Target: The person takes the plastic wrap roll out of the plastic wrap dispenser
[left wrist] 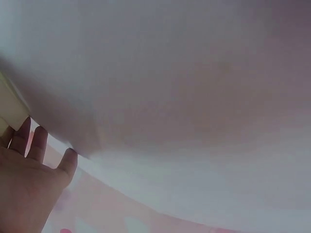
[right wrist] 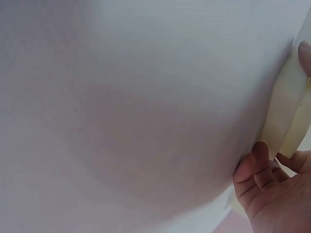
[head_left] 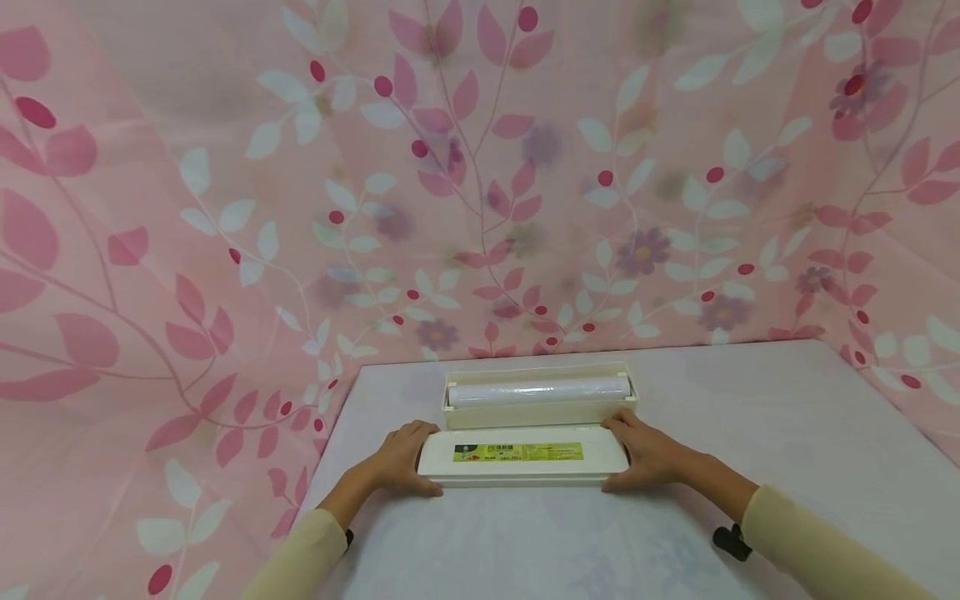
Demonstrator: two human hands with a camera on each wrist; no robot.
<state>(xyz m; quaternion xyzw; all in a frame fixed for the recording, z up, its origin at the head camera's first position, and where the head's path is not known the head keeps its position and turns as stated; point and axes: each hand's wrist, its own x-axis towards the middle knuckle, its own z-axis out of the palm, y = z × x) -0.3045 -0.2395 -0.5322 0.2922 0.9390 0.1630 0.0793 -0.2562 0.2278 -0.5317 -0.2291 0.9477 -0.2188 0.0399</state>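
Note:
A white lid (head_left: 525, 477) with a green and yellow label lies on the table in the head view, its long side facing the person. My left hand (head_left: 401, 458) grips its left end, thumb at the near edge and fingers at the far corner. The right end is held the same way by my right hand (head_left: 648, 454). Right behind the lid stands an open cream cling film box (head_left: 540, 415) with a white roll of cling film (head_left: 540, 390) inside. Each wrist view shows only part of the lid (right wrist: 286, 102) beside the fingers.
A pale cloth covers the table (head_left: 720, 400). Pink curtains (head_left: 480, 167) with leaf and flower prints hang behind the table and along both sides. A small black object (head_left: 731, 542) is by the right wrist.

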